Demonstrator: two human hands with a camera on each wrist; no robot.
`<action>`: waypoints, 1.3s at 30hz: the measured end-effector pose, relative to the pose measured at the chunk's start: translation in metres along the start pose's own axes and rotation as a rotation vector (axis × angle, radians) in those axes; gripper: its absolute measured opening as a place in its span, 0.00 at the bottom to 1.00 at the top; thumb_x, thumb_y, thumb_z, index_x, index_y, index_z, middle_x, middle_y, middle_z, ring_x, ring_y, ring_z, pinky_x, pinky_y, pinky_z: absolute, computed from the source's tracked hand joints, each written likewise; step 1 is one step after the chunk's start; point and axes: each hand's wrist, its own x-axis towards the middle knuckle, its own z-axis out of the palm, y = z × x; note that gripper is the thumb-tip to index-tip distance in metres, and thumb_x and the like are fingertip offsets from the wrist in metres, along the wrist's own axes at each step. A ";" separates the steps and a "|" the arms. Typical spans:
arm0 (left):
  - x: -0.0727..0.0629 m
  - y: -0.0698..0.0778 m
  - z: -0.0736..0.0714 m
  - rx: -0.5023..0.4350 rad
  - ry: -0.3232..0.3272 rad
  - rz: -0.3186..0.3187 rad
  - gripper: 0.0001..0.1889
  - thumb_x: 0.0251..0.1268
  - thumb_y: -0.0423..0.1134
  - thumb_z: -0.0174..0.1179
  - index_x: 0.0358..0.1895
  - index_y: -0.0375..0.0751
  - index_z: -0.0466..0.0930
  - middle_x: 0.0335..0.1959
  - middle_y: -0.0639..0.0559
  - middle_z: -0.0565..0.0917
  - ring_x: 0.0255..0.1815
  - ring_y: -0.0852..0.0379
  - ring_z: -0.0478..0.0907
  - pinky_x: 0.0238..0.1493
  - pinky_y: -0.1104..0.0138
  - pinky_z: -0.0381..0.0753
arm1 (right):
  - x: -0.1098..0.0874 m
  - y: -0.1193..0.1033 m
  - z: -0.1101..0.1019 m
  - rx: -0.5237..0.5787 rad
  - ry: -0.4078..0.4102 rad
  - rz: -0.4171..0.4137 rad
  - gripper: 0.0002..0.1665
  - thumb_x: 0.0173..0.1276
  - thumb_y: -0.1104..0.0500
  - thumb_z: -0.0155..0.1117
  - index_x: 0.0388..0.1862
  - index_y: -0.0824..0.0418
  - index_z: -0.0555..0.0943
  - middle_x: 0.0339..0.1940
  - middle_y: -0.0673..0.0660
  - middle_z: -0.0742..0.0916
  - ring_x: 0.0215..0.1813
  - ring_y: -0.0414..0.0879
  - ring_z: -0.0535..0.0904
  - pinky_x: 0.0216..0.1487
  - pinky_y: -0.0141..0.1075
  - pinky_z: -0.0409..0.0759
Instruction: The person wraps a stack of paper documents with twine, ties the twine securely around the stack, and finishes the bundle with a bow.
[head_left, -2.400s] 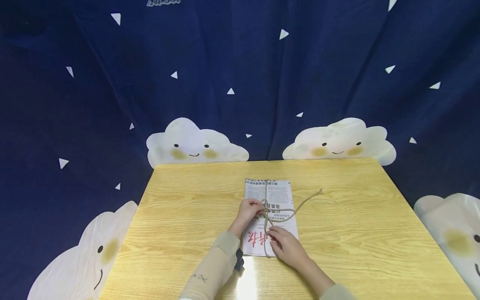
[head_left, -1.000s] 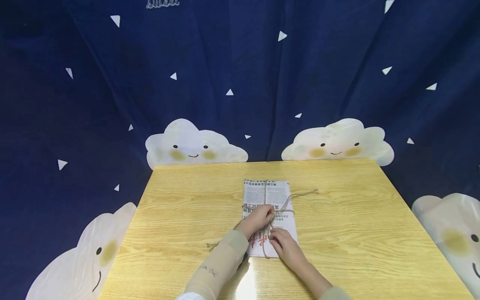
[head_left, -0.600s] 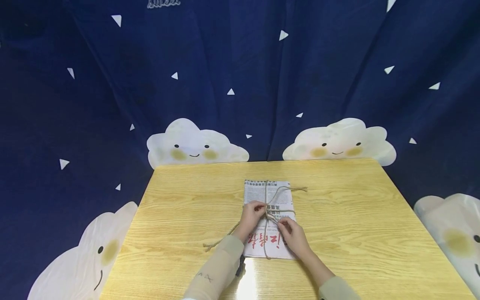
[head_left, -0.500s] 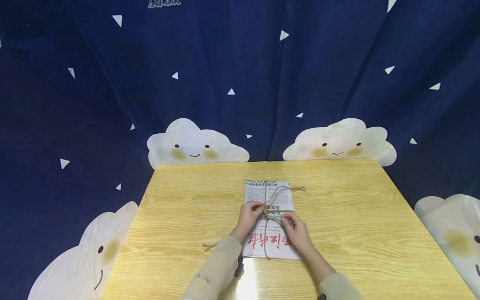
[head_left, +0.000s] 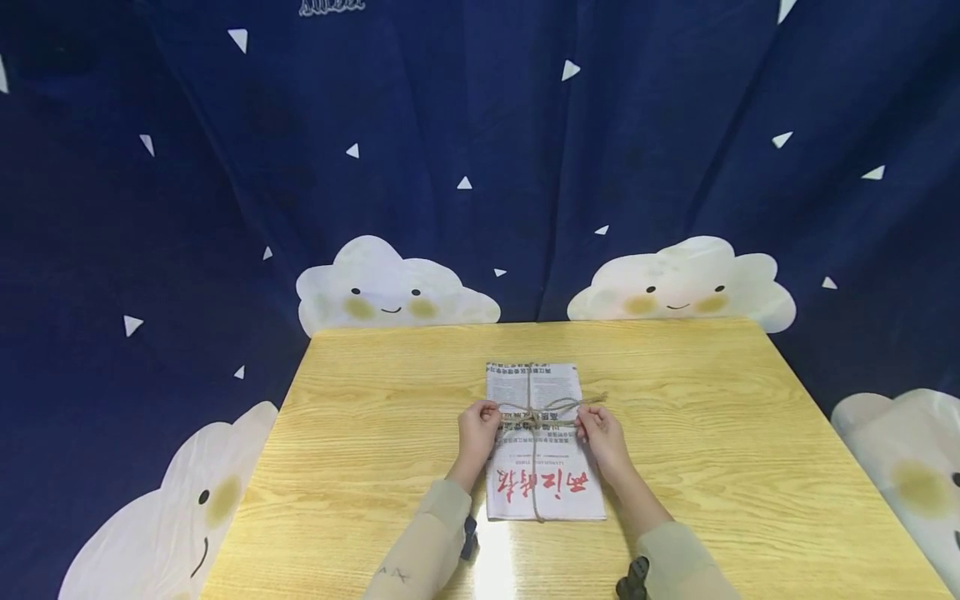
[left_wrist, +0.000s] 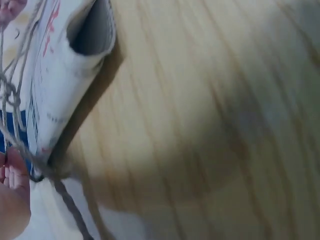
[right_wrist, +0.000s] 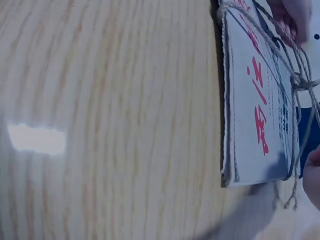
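Observation:
A folded newspaper bundle (head_left: 536, 467) lies flat on the table, with brown twine (head_left: 534, 467) running lengthwise and crosswise over it. At the crossing sits a knot (head_left: 532, 417) with loops spread to both sides, clearer in the right wrist view as a knot (right_wrist: 300, 81). My left hand (head_left: 477, 435) pinches a twine loop at the bundle's left edge. On the opposite edge, my right hand (head_left: 604, 440) pinches the other loop. A loose twine end (head_left: 597, 398) sticks out past the right hand. In the left wrist view, the newspaper (left_wrist: 60, 95) shows its folded, gaping edge.
The wooden table (head_left: 375, 392) surrounds the bundle. A dark blue curtain (head_left: 420, 183) with cloud prints hangs behind the table's far edge. Dark wrist devices, one by the left sleeve (head_left: 469, 537) and one by the right sleeve (head_left: 634, 578), are partly visible.
From close together at the knot, my hands have moved apart, left hand leftward and right hand rightward. The twine loops are now drawn out to both sides, and the red headline is uncovered.

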 end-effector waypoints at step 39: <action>0.002 -0.007 -0.020 -0.148 0.261 -0.368 0.05 0.49 0.25 0.55 0.26 0.27 0.80 0.18 0.40 0.81 0.15 0.51 0.78 0.15 0.73 0.74 | 0.007 -0.022 -0.006 0.830 0.099 0.221 0.09 0.75 0.60 0.35 0.39 0.62 0.65 0.28 0.51 0.72 0.26 0.38 0.61 0.29 0.26 0.61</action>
